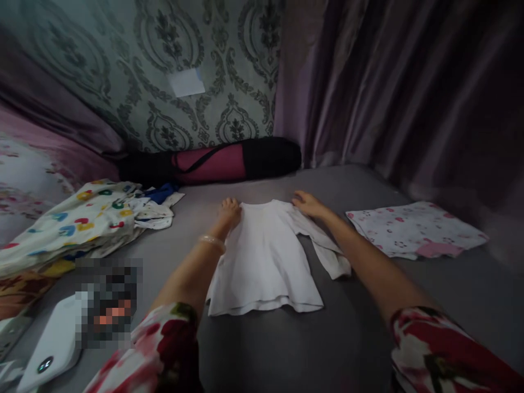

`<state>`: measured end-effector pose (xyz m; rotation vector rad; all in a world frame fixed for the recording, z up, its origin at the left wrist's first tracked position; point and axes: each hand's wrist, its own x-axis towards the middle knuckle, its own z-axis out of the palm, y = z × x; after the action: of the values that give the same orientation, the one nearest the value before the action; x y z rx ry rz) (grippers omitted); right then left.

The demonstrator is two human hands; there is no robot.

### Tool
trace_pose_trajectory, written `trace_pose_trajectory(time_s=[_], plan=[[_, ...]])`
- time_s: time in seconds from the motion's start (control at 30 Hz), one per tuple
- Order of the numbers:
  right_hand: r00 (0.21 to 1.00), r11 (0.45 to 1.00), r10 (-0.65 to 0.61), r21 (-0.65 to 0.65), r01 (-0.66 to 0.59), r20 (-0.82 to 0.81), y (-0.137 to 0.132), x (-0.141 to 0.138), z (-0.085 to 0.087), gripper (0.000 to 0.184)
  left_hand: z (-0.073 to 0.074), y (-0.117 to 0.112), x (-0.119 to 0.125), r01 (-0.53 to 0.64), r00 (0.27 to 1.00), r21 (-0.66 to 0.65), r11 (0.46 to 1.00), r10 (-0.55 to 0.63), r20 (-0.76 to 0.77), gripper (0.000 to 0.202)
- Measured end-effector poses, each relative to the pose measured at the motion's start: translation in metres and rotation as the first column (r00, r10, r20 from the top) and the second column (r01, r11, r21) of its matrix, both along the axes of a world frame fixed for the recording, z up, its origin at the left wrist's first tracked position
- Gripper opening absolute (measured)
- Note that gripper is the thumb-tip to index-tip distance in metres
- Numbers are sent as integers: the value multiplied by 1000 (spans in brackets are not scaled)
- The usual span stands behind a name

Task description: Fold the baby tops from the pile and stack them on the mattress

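Observation:
A small white long-sleeved shirt [266, 256] lies spread on the grey bed sheet, its neckline away from me and its hem towards me. At its left shoulder my left hand [230, 210] is closed, fingers curled on the cloth edge. My right hand [309, 204] lies by the right shoulder with fingers stretched and apart, the thumb side touching the fabric. The right sleeve [327, 254] angles out towards me beneath my right forearm. The left sleeve is not visible; my left forearm covers that side.
A folded white-and-pink printed cloth [417, 229] lies to the right. Rumpled patterned clothes [82, 218] are heaped left, with a white power-bank-like device [57, 338] nearer me. A long black-and-maroon bag [213, 162] rests along the wall. Purple curtains [347, 82] hang at the right.

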<state>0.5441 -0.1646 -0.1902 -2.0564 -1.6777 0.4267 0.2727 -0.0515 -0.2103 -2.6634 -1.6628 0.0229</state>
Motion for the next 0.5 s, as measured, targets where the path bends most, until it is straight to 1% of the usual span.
trace_pose_trajectory(time_s=[0.03, 0.1, 0.17, 0.27, 0.33, 0.4, 0.5], plan=[[999, 999, -35, 7, 35, -32, -16, 11, 3, 37, 3, -6, 2, -12, 1000, 37, 999, 12, 18, 36], [994, 995, -91, -45, 89, -58, -53, 31, 6, 29, 10, -19, 11, -11, 997, 85, 996, 4, 82, 39], [983, 976, -171, -145, 160, -67, -92, 43, 5, 30, 14, -33, 24, 62, 986, 76, 995, -73, 150, 40], [976, 936, -210, -299, 185, -56, -139, 45, 3, 42, 15, -51, 52, 230, 942, 18, 973, -227, 246, 40], [979, 909, -202, -372, 189, 6, -160, 37, 3, 48, 9, -60, 73, 330, 894, -15, 944, -308, 324, 38], [978, 893, -178, -400, 206, 104, -173, 25, 5, 49, 0, -68, 91, 398, 837, -31, 917, -350, 421, 36], [968, 903, -116, -384, 196, 220, -180, 10, 7, 42, -18, -77, 112, 431, 769, -14, 902, -358, 530, 35]])
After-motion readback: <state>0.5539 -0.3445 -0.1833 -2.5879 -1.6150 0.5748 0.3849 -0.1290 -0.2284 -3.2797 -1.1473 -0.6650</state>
